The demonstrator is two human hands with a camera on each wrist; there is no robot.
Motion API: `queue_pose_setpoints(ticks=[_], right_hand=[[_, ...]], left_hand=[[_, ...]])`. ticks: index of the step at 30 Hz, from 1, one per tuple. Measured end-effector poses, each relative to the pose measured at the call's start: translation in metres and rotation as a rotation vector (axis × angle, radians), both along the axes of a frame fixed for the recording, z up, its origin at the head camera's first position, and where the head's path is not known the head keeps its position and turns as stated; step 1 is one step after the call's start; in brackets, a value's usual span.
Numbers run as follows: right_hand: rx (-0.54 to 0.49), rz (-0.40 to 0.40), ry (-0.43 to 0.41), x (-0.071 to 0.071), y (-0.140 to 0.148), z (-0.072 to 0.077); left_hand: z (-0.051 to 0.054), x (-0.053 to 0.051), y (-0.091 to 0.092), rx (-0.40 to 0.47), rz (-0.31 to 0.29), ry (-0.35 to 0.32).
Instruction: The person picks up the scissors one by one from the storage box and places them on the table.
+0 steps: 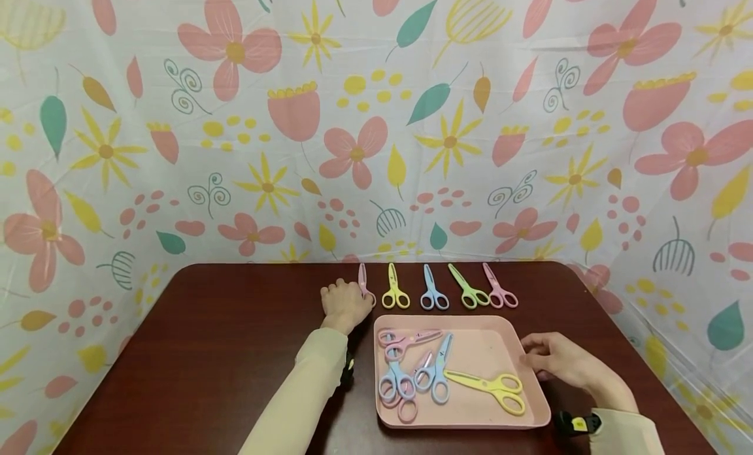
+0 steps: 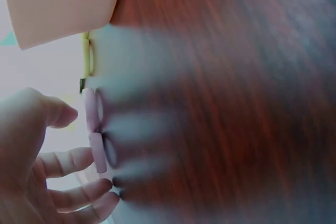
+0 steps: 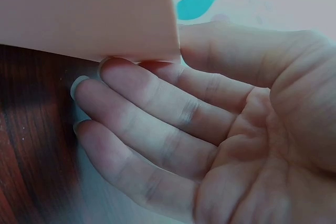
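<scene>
My left hand (image 1: pixel 345 304) is at the left end of a row of scissors, beside the handles of lilac-pink scissors (image 1: pixel 363 283). In the left wrist view, the thumb stands apart from these handles (image 2: pixel 92 111) while the fingers are loosely bent close by; contact is hard to tell. My right hand (image 1: pixel 559 358) holds the right side of a pink tray (image 1: pixel 470 421), thumb at its rim and fingers along the outside and beneath the edge. Inside the tray lie yellow scissors (image 1: pixel 508 393), blue scissors (image 1: pixel 440 370) and pink scissors (image 1: pixel 402 345), some overlapping.
Continuing the row rightward are yellow scissors (image 1: pixel 393 286), blue scissors (image 1: pixel 432 288), green scissors (image 1: pixel 468 288) and pink scissors (image 1: pixel 499 288), blades toward the back edge. A flower-printed cloth (image 1: pixel 376 200) hangs behind the dark wooden table (image 1: pixel 206 370).
</scene>
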State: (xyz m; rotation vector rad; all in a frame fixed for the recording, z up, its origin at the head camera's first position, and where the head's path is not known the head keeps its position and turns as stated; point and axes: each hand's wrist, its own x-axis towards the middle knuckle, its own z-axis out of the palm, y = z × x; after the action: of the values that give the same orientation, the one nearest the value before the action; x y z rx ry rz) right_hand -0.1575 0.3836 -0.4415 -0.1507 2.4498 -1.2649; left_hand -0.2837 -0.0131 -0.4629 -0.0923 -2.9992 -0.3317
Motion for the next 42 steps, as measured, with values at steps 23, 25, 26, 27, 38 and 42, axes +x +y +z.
queue_pose_setpoints(ticks=[23,25,26,27,38,42], right_hand=[[0.022,-0.007,0.002,-0.002,0.000,-0.002],[0.027,-0.009,0.001,-0.002,0.000,-0.002],[0.028,-0.012,0.000,-0.002,0.000,-0.002],[0.026,-0.014,-0.001,-0.002,0.000,-0.002],[-0.013,0.002,-0.009,-0.001,0.001,-0.005],[-0.001,-0.004,-0.001,-0.002,0.001,-0.003]], left_hand=[[0.036,0.022,0.005,-0.085,-0.205,0.156],[0.040,0.027,0.007,-0.095,-0.246,0.144],[0.042,0.030,0.008,-0.098,-0.268,0.139],[0.043,0.032,0.010,-0.108,-0.288,0.135],[0.038,0.056,0.025,-0.357,-0.551,0.327],[0.038,0.062,0.030,-0.403,-0.661,0.317]])
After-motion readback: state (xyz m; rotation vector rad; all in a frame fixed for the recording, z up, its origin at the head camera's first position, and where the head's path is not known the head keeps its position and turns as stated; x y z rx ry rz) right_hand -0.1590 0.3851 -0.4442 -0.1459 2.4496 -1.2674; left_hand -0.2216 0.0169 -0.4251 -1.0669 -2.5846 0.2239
